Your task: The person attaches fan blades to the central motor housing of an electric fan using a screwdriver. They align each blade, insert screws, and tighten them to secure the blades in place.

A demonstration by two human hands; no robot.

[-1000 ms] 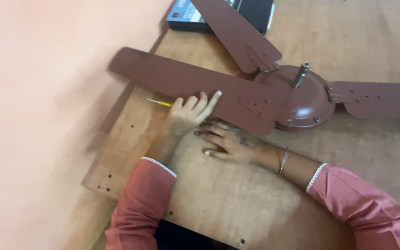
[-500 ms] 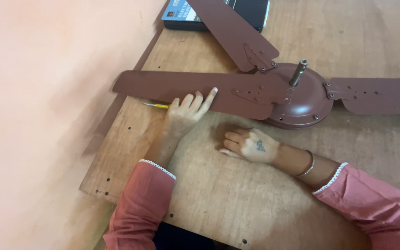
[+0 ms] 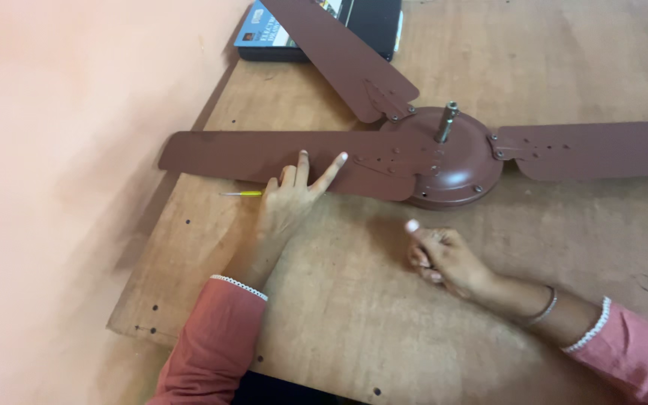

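Note:
A brown ceiling fan lies on the wooden table (image 3: 354,322), its round motor housing (image 3: 455,169) facing up with a metal shaft (image 3: 444,120). My left hand (image 3: 288,196) rests with its fingers spread on the left blade (image 3: 226,154), whose inner end lies against the housing. A thin yellow tool (image 3: 241,193) sticks out from under this hand. Below the housing, my right hand (image 3: 444,259) hovers just above the table with its fingers curled and thumb raised. I cannot tell whether it holds anything small.
Two more blades are fixed to the housing: one (image 3: 331,49) reaches to the upper left, the other (image 3: 601,148) to the right. A dark box with a blue corner (image 3: 373,22) lies under the upper blade. A peach wall (image 3: 54,150) runs along the table's left edge.
The left blade swung from slanted to level under my left hand. My right hand lifted off the table, drew back to the right and curled into a fist.

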